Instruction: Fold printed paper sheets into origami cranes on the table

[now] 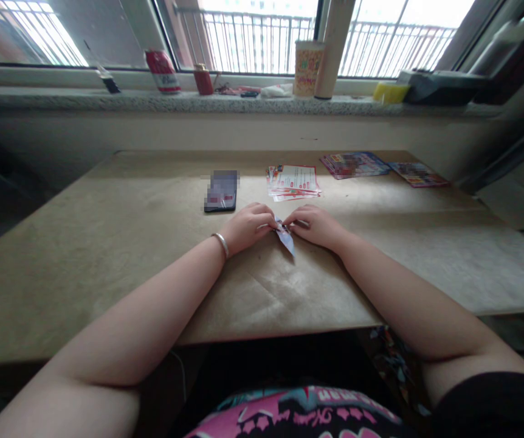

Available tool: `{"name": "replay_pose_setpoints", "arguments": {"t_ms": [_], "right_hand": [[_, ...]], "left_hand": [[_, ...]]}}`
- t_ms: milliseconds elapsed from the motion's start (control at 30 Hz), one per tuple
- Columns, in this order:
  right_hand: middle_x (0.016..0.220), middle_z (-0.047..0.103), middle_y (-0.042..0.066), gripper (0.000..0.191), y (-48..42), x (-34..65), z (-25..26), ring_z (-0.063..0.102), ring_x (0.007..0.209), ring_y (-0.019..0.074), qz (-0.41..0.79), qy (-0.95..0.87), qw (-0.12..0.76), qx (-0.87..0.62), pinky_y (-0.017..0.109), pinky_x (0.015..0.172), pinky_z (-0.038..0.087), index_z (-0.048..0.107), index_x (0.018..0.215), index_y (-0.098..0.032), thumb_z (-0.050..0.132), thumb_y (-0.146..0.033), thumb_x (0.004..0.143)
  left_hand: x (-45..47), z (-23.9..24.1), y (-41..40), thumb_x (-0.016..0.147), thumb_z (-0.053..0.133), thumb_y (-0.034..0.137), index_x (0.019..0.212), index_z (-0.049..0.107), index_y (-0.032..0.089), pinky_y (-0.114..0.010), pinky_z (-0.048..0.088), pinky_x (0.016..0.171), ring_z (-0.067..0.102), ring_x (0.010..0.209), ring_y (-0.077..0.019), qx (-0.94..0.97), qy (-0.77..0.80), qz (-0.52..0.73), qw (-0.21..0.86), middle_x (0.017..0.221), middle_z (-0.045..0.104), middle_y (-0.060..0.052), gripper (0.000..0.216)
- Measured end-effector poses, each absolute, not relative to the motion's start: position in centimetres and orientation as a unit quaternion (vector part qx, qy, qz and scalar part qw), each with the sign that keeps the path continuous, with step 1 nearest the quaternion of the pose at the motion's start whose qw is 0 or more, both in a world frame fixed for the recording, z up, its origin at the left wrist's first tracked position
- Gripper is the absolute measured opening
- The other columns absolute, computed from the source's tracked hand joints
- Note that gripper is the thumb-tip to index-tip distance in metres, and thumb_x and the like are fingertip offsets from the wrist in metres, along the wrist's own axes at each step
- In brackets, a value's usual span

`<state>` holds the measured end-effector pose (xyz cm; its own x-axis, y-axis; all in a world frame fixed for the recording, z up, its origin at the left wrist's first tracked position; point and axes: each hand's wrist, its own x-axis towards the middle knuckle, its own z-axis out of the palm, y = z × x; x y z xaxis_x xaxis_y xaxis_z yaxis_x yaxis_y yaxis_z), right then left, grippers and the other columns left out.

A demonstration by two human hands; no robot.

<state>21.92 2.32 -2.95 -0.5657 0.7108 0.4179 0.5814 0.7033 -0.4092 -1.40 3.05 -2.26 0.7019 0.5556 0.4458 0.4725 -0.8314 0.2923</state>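
My left hand [249, 225] and my right hand [315, 224] meet over the middle of a brown table [107, 243]. Both pinch a small folded piece of printed paper [284, 237] between their fingertips. The paper's pointed lower end hangs toward me, just above the tabletop. A silver bracelet circles my left wrist. Both forearms rest across the table's near edge.
A dark phone [220, 191] lies just beyond my left hand. A stack of red-and-white leaflets [293, 181] sits beyond my right hand, with colourful sheets [354, 164] and another sheet [417, 173] farther right. The windowsill holds a red can [162, 71], a cup [308, 67] and small items.
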Motion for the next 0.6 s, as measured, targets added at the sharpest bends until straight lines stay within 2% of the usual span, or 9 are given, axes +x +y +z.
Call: {"name": "replay_pose_setpoints", "arguments": {"t_ms": [200, 400, 600], "right_hand": [[0.103, 0.069, 0.005, 0.021, 1.8, 21.7, -2.3, 0.060, 0.095, 0.0188, 0.069, -0.911, 0.249, -0.321, 0.033, 0.089, 0.047, 0.071, 0.100, -0.023, 0.058, -0.019, 0.084], [0.104, 0.070, 0.006, 0.020, 1.6, 21.6, -1.7, 0.056, 0.097, 0.0223, -0.034, -0.935, 0.204, -0.287, 0.037, 0.088, 0.045, 0.072, 0.098, -0.024, 0.055, -0.025, 0.089], [0.102, 0.070, 0.006, 0.025, 1.2, 21.4, -1.1, 0.056, 0.097, 0.0214, -0.121, -0.940, 0.151, -0.281, 0.034, 0.083, 0.043, 0.070, 0.098, -0.021, 0.046, -0.028, 0.095]], "left_hand": [[-1.6, -2.5, 3.2, 0.091, 0.051, 0.023, 0.088, 0.069, 0.020, -0.031, 0.050, 0.087, 0.061, 0.091, -0.0163, 0.930, 0.270, 0.239, 0.073, 0.093, 0.067, -0.006, 0.019], [-1.4, -2.2, 2.9, 0.090, 0.051, 0.020, 0.093, 0.068, 0.020, -0.028, 0.050, 0.088, 0.062, 0.094, -0.0154, 0.931, 0.282, 0.218, 0.082, 0.101, 0.066, -0.005, 0.017], [-1.5, -2.2, 2.8, 0.089, 0.051, 0.023, 0.099, 0.066, 0.020, -0.029, 0.049, 0.092, 0.061, 0.099, -0.0165, 0.932, 0.292, 0.197, 0.086, 0.107, 0.064, -0.006, 0.018]]}}
